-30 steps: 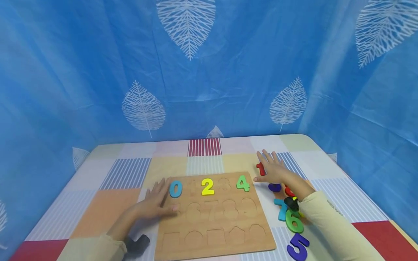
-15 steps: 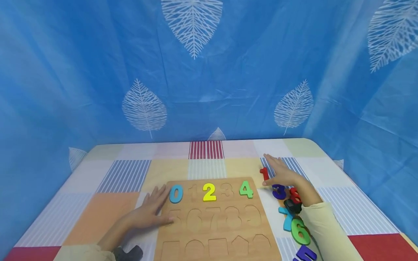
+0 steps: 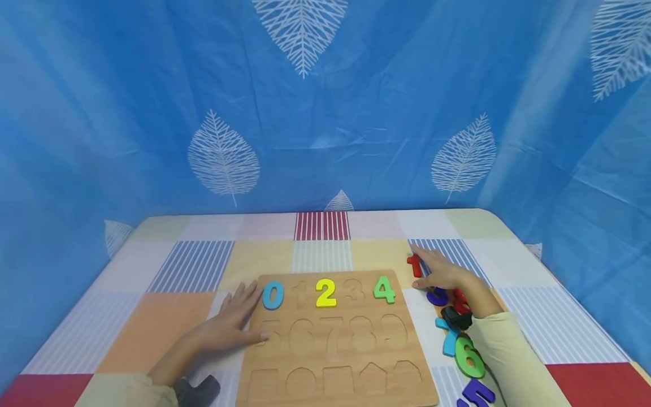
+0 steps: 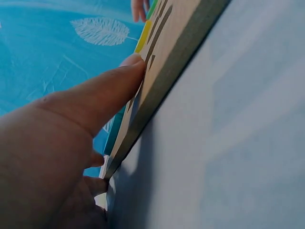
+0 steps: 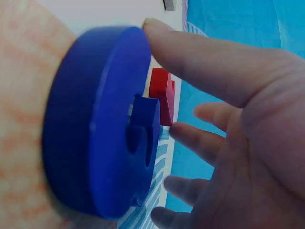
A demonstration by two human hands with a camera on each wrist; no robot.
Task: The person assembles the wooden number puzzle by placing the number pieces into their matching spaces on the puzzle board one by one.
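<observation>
red 1 just beside right hand, fingers spread

One board, three mounted numbers, six visible loose numbers

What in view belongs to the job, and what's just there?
Likely the job:
- board
- seated: 0, 2, 4
- loose: 1, 3, 7, 6, 5, red piece (part hidden)

Likely just there:
- cloth
- curtain
</observation>
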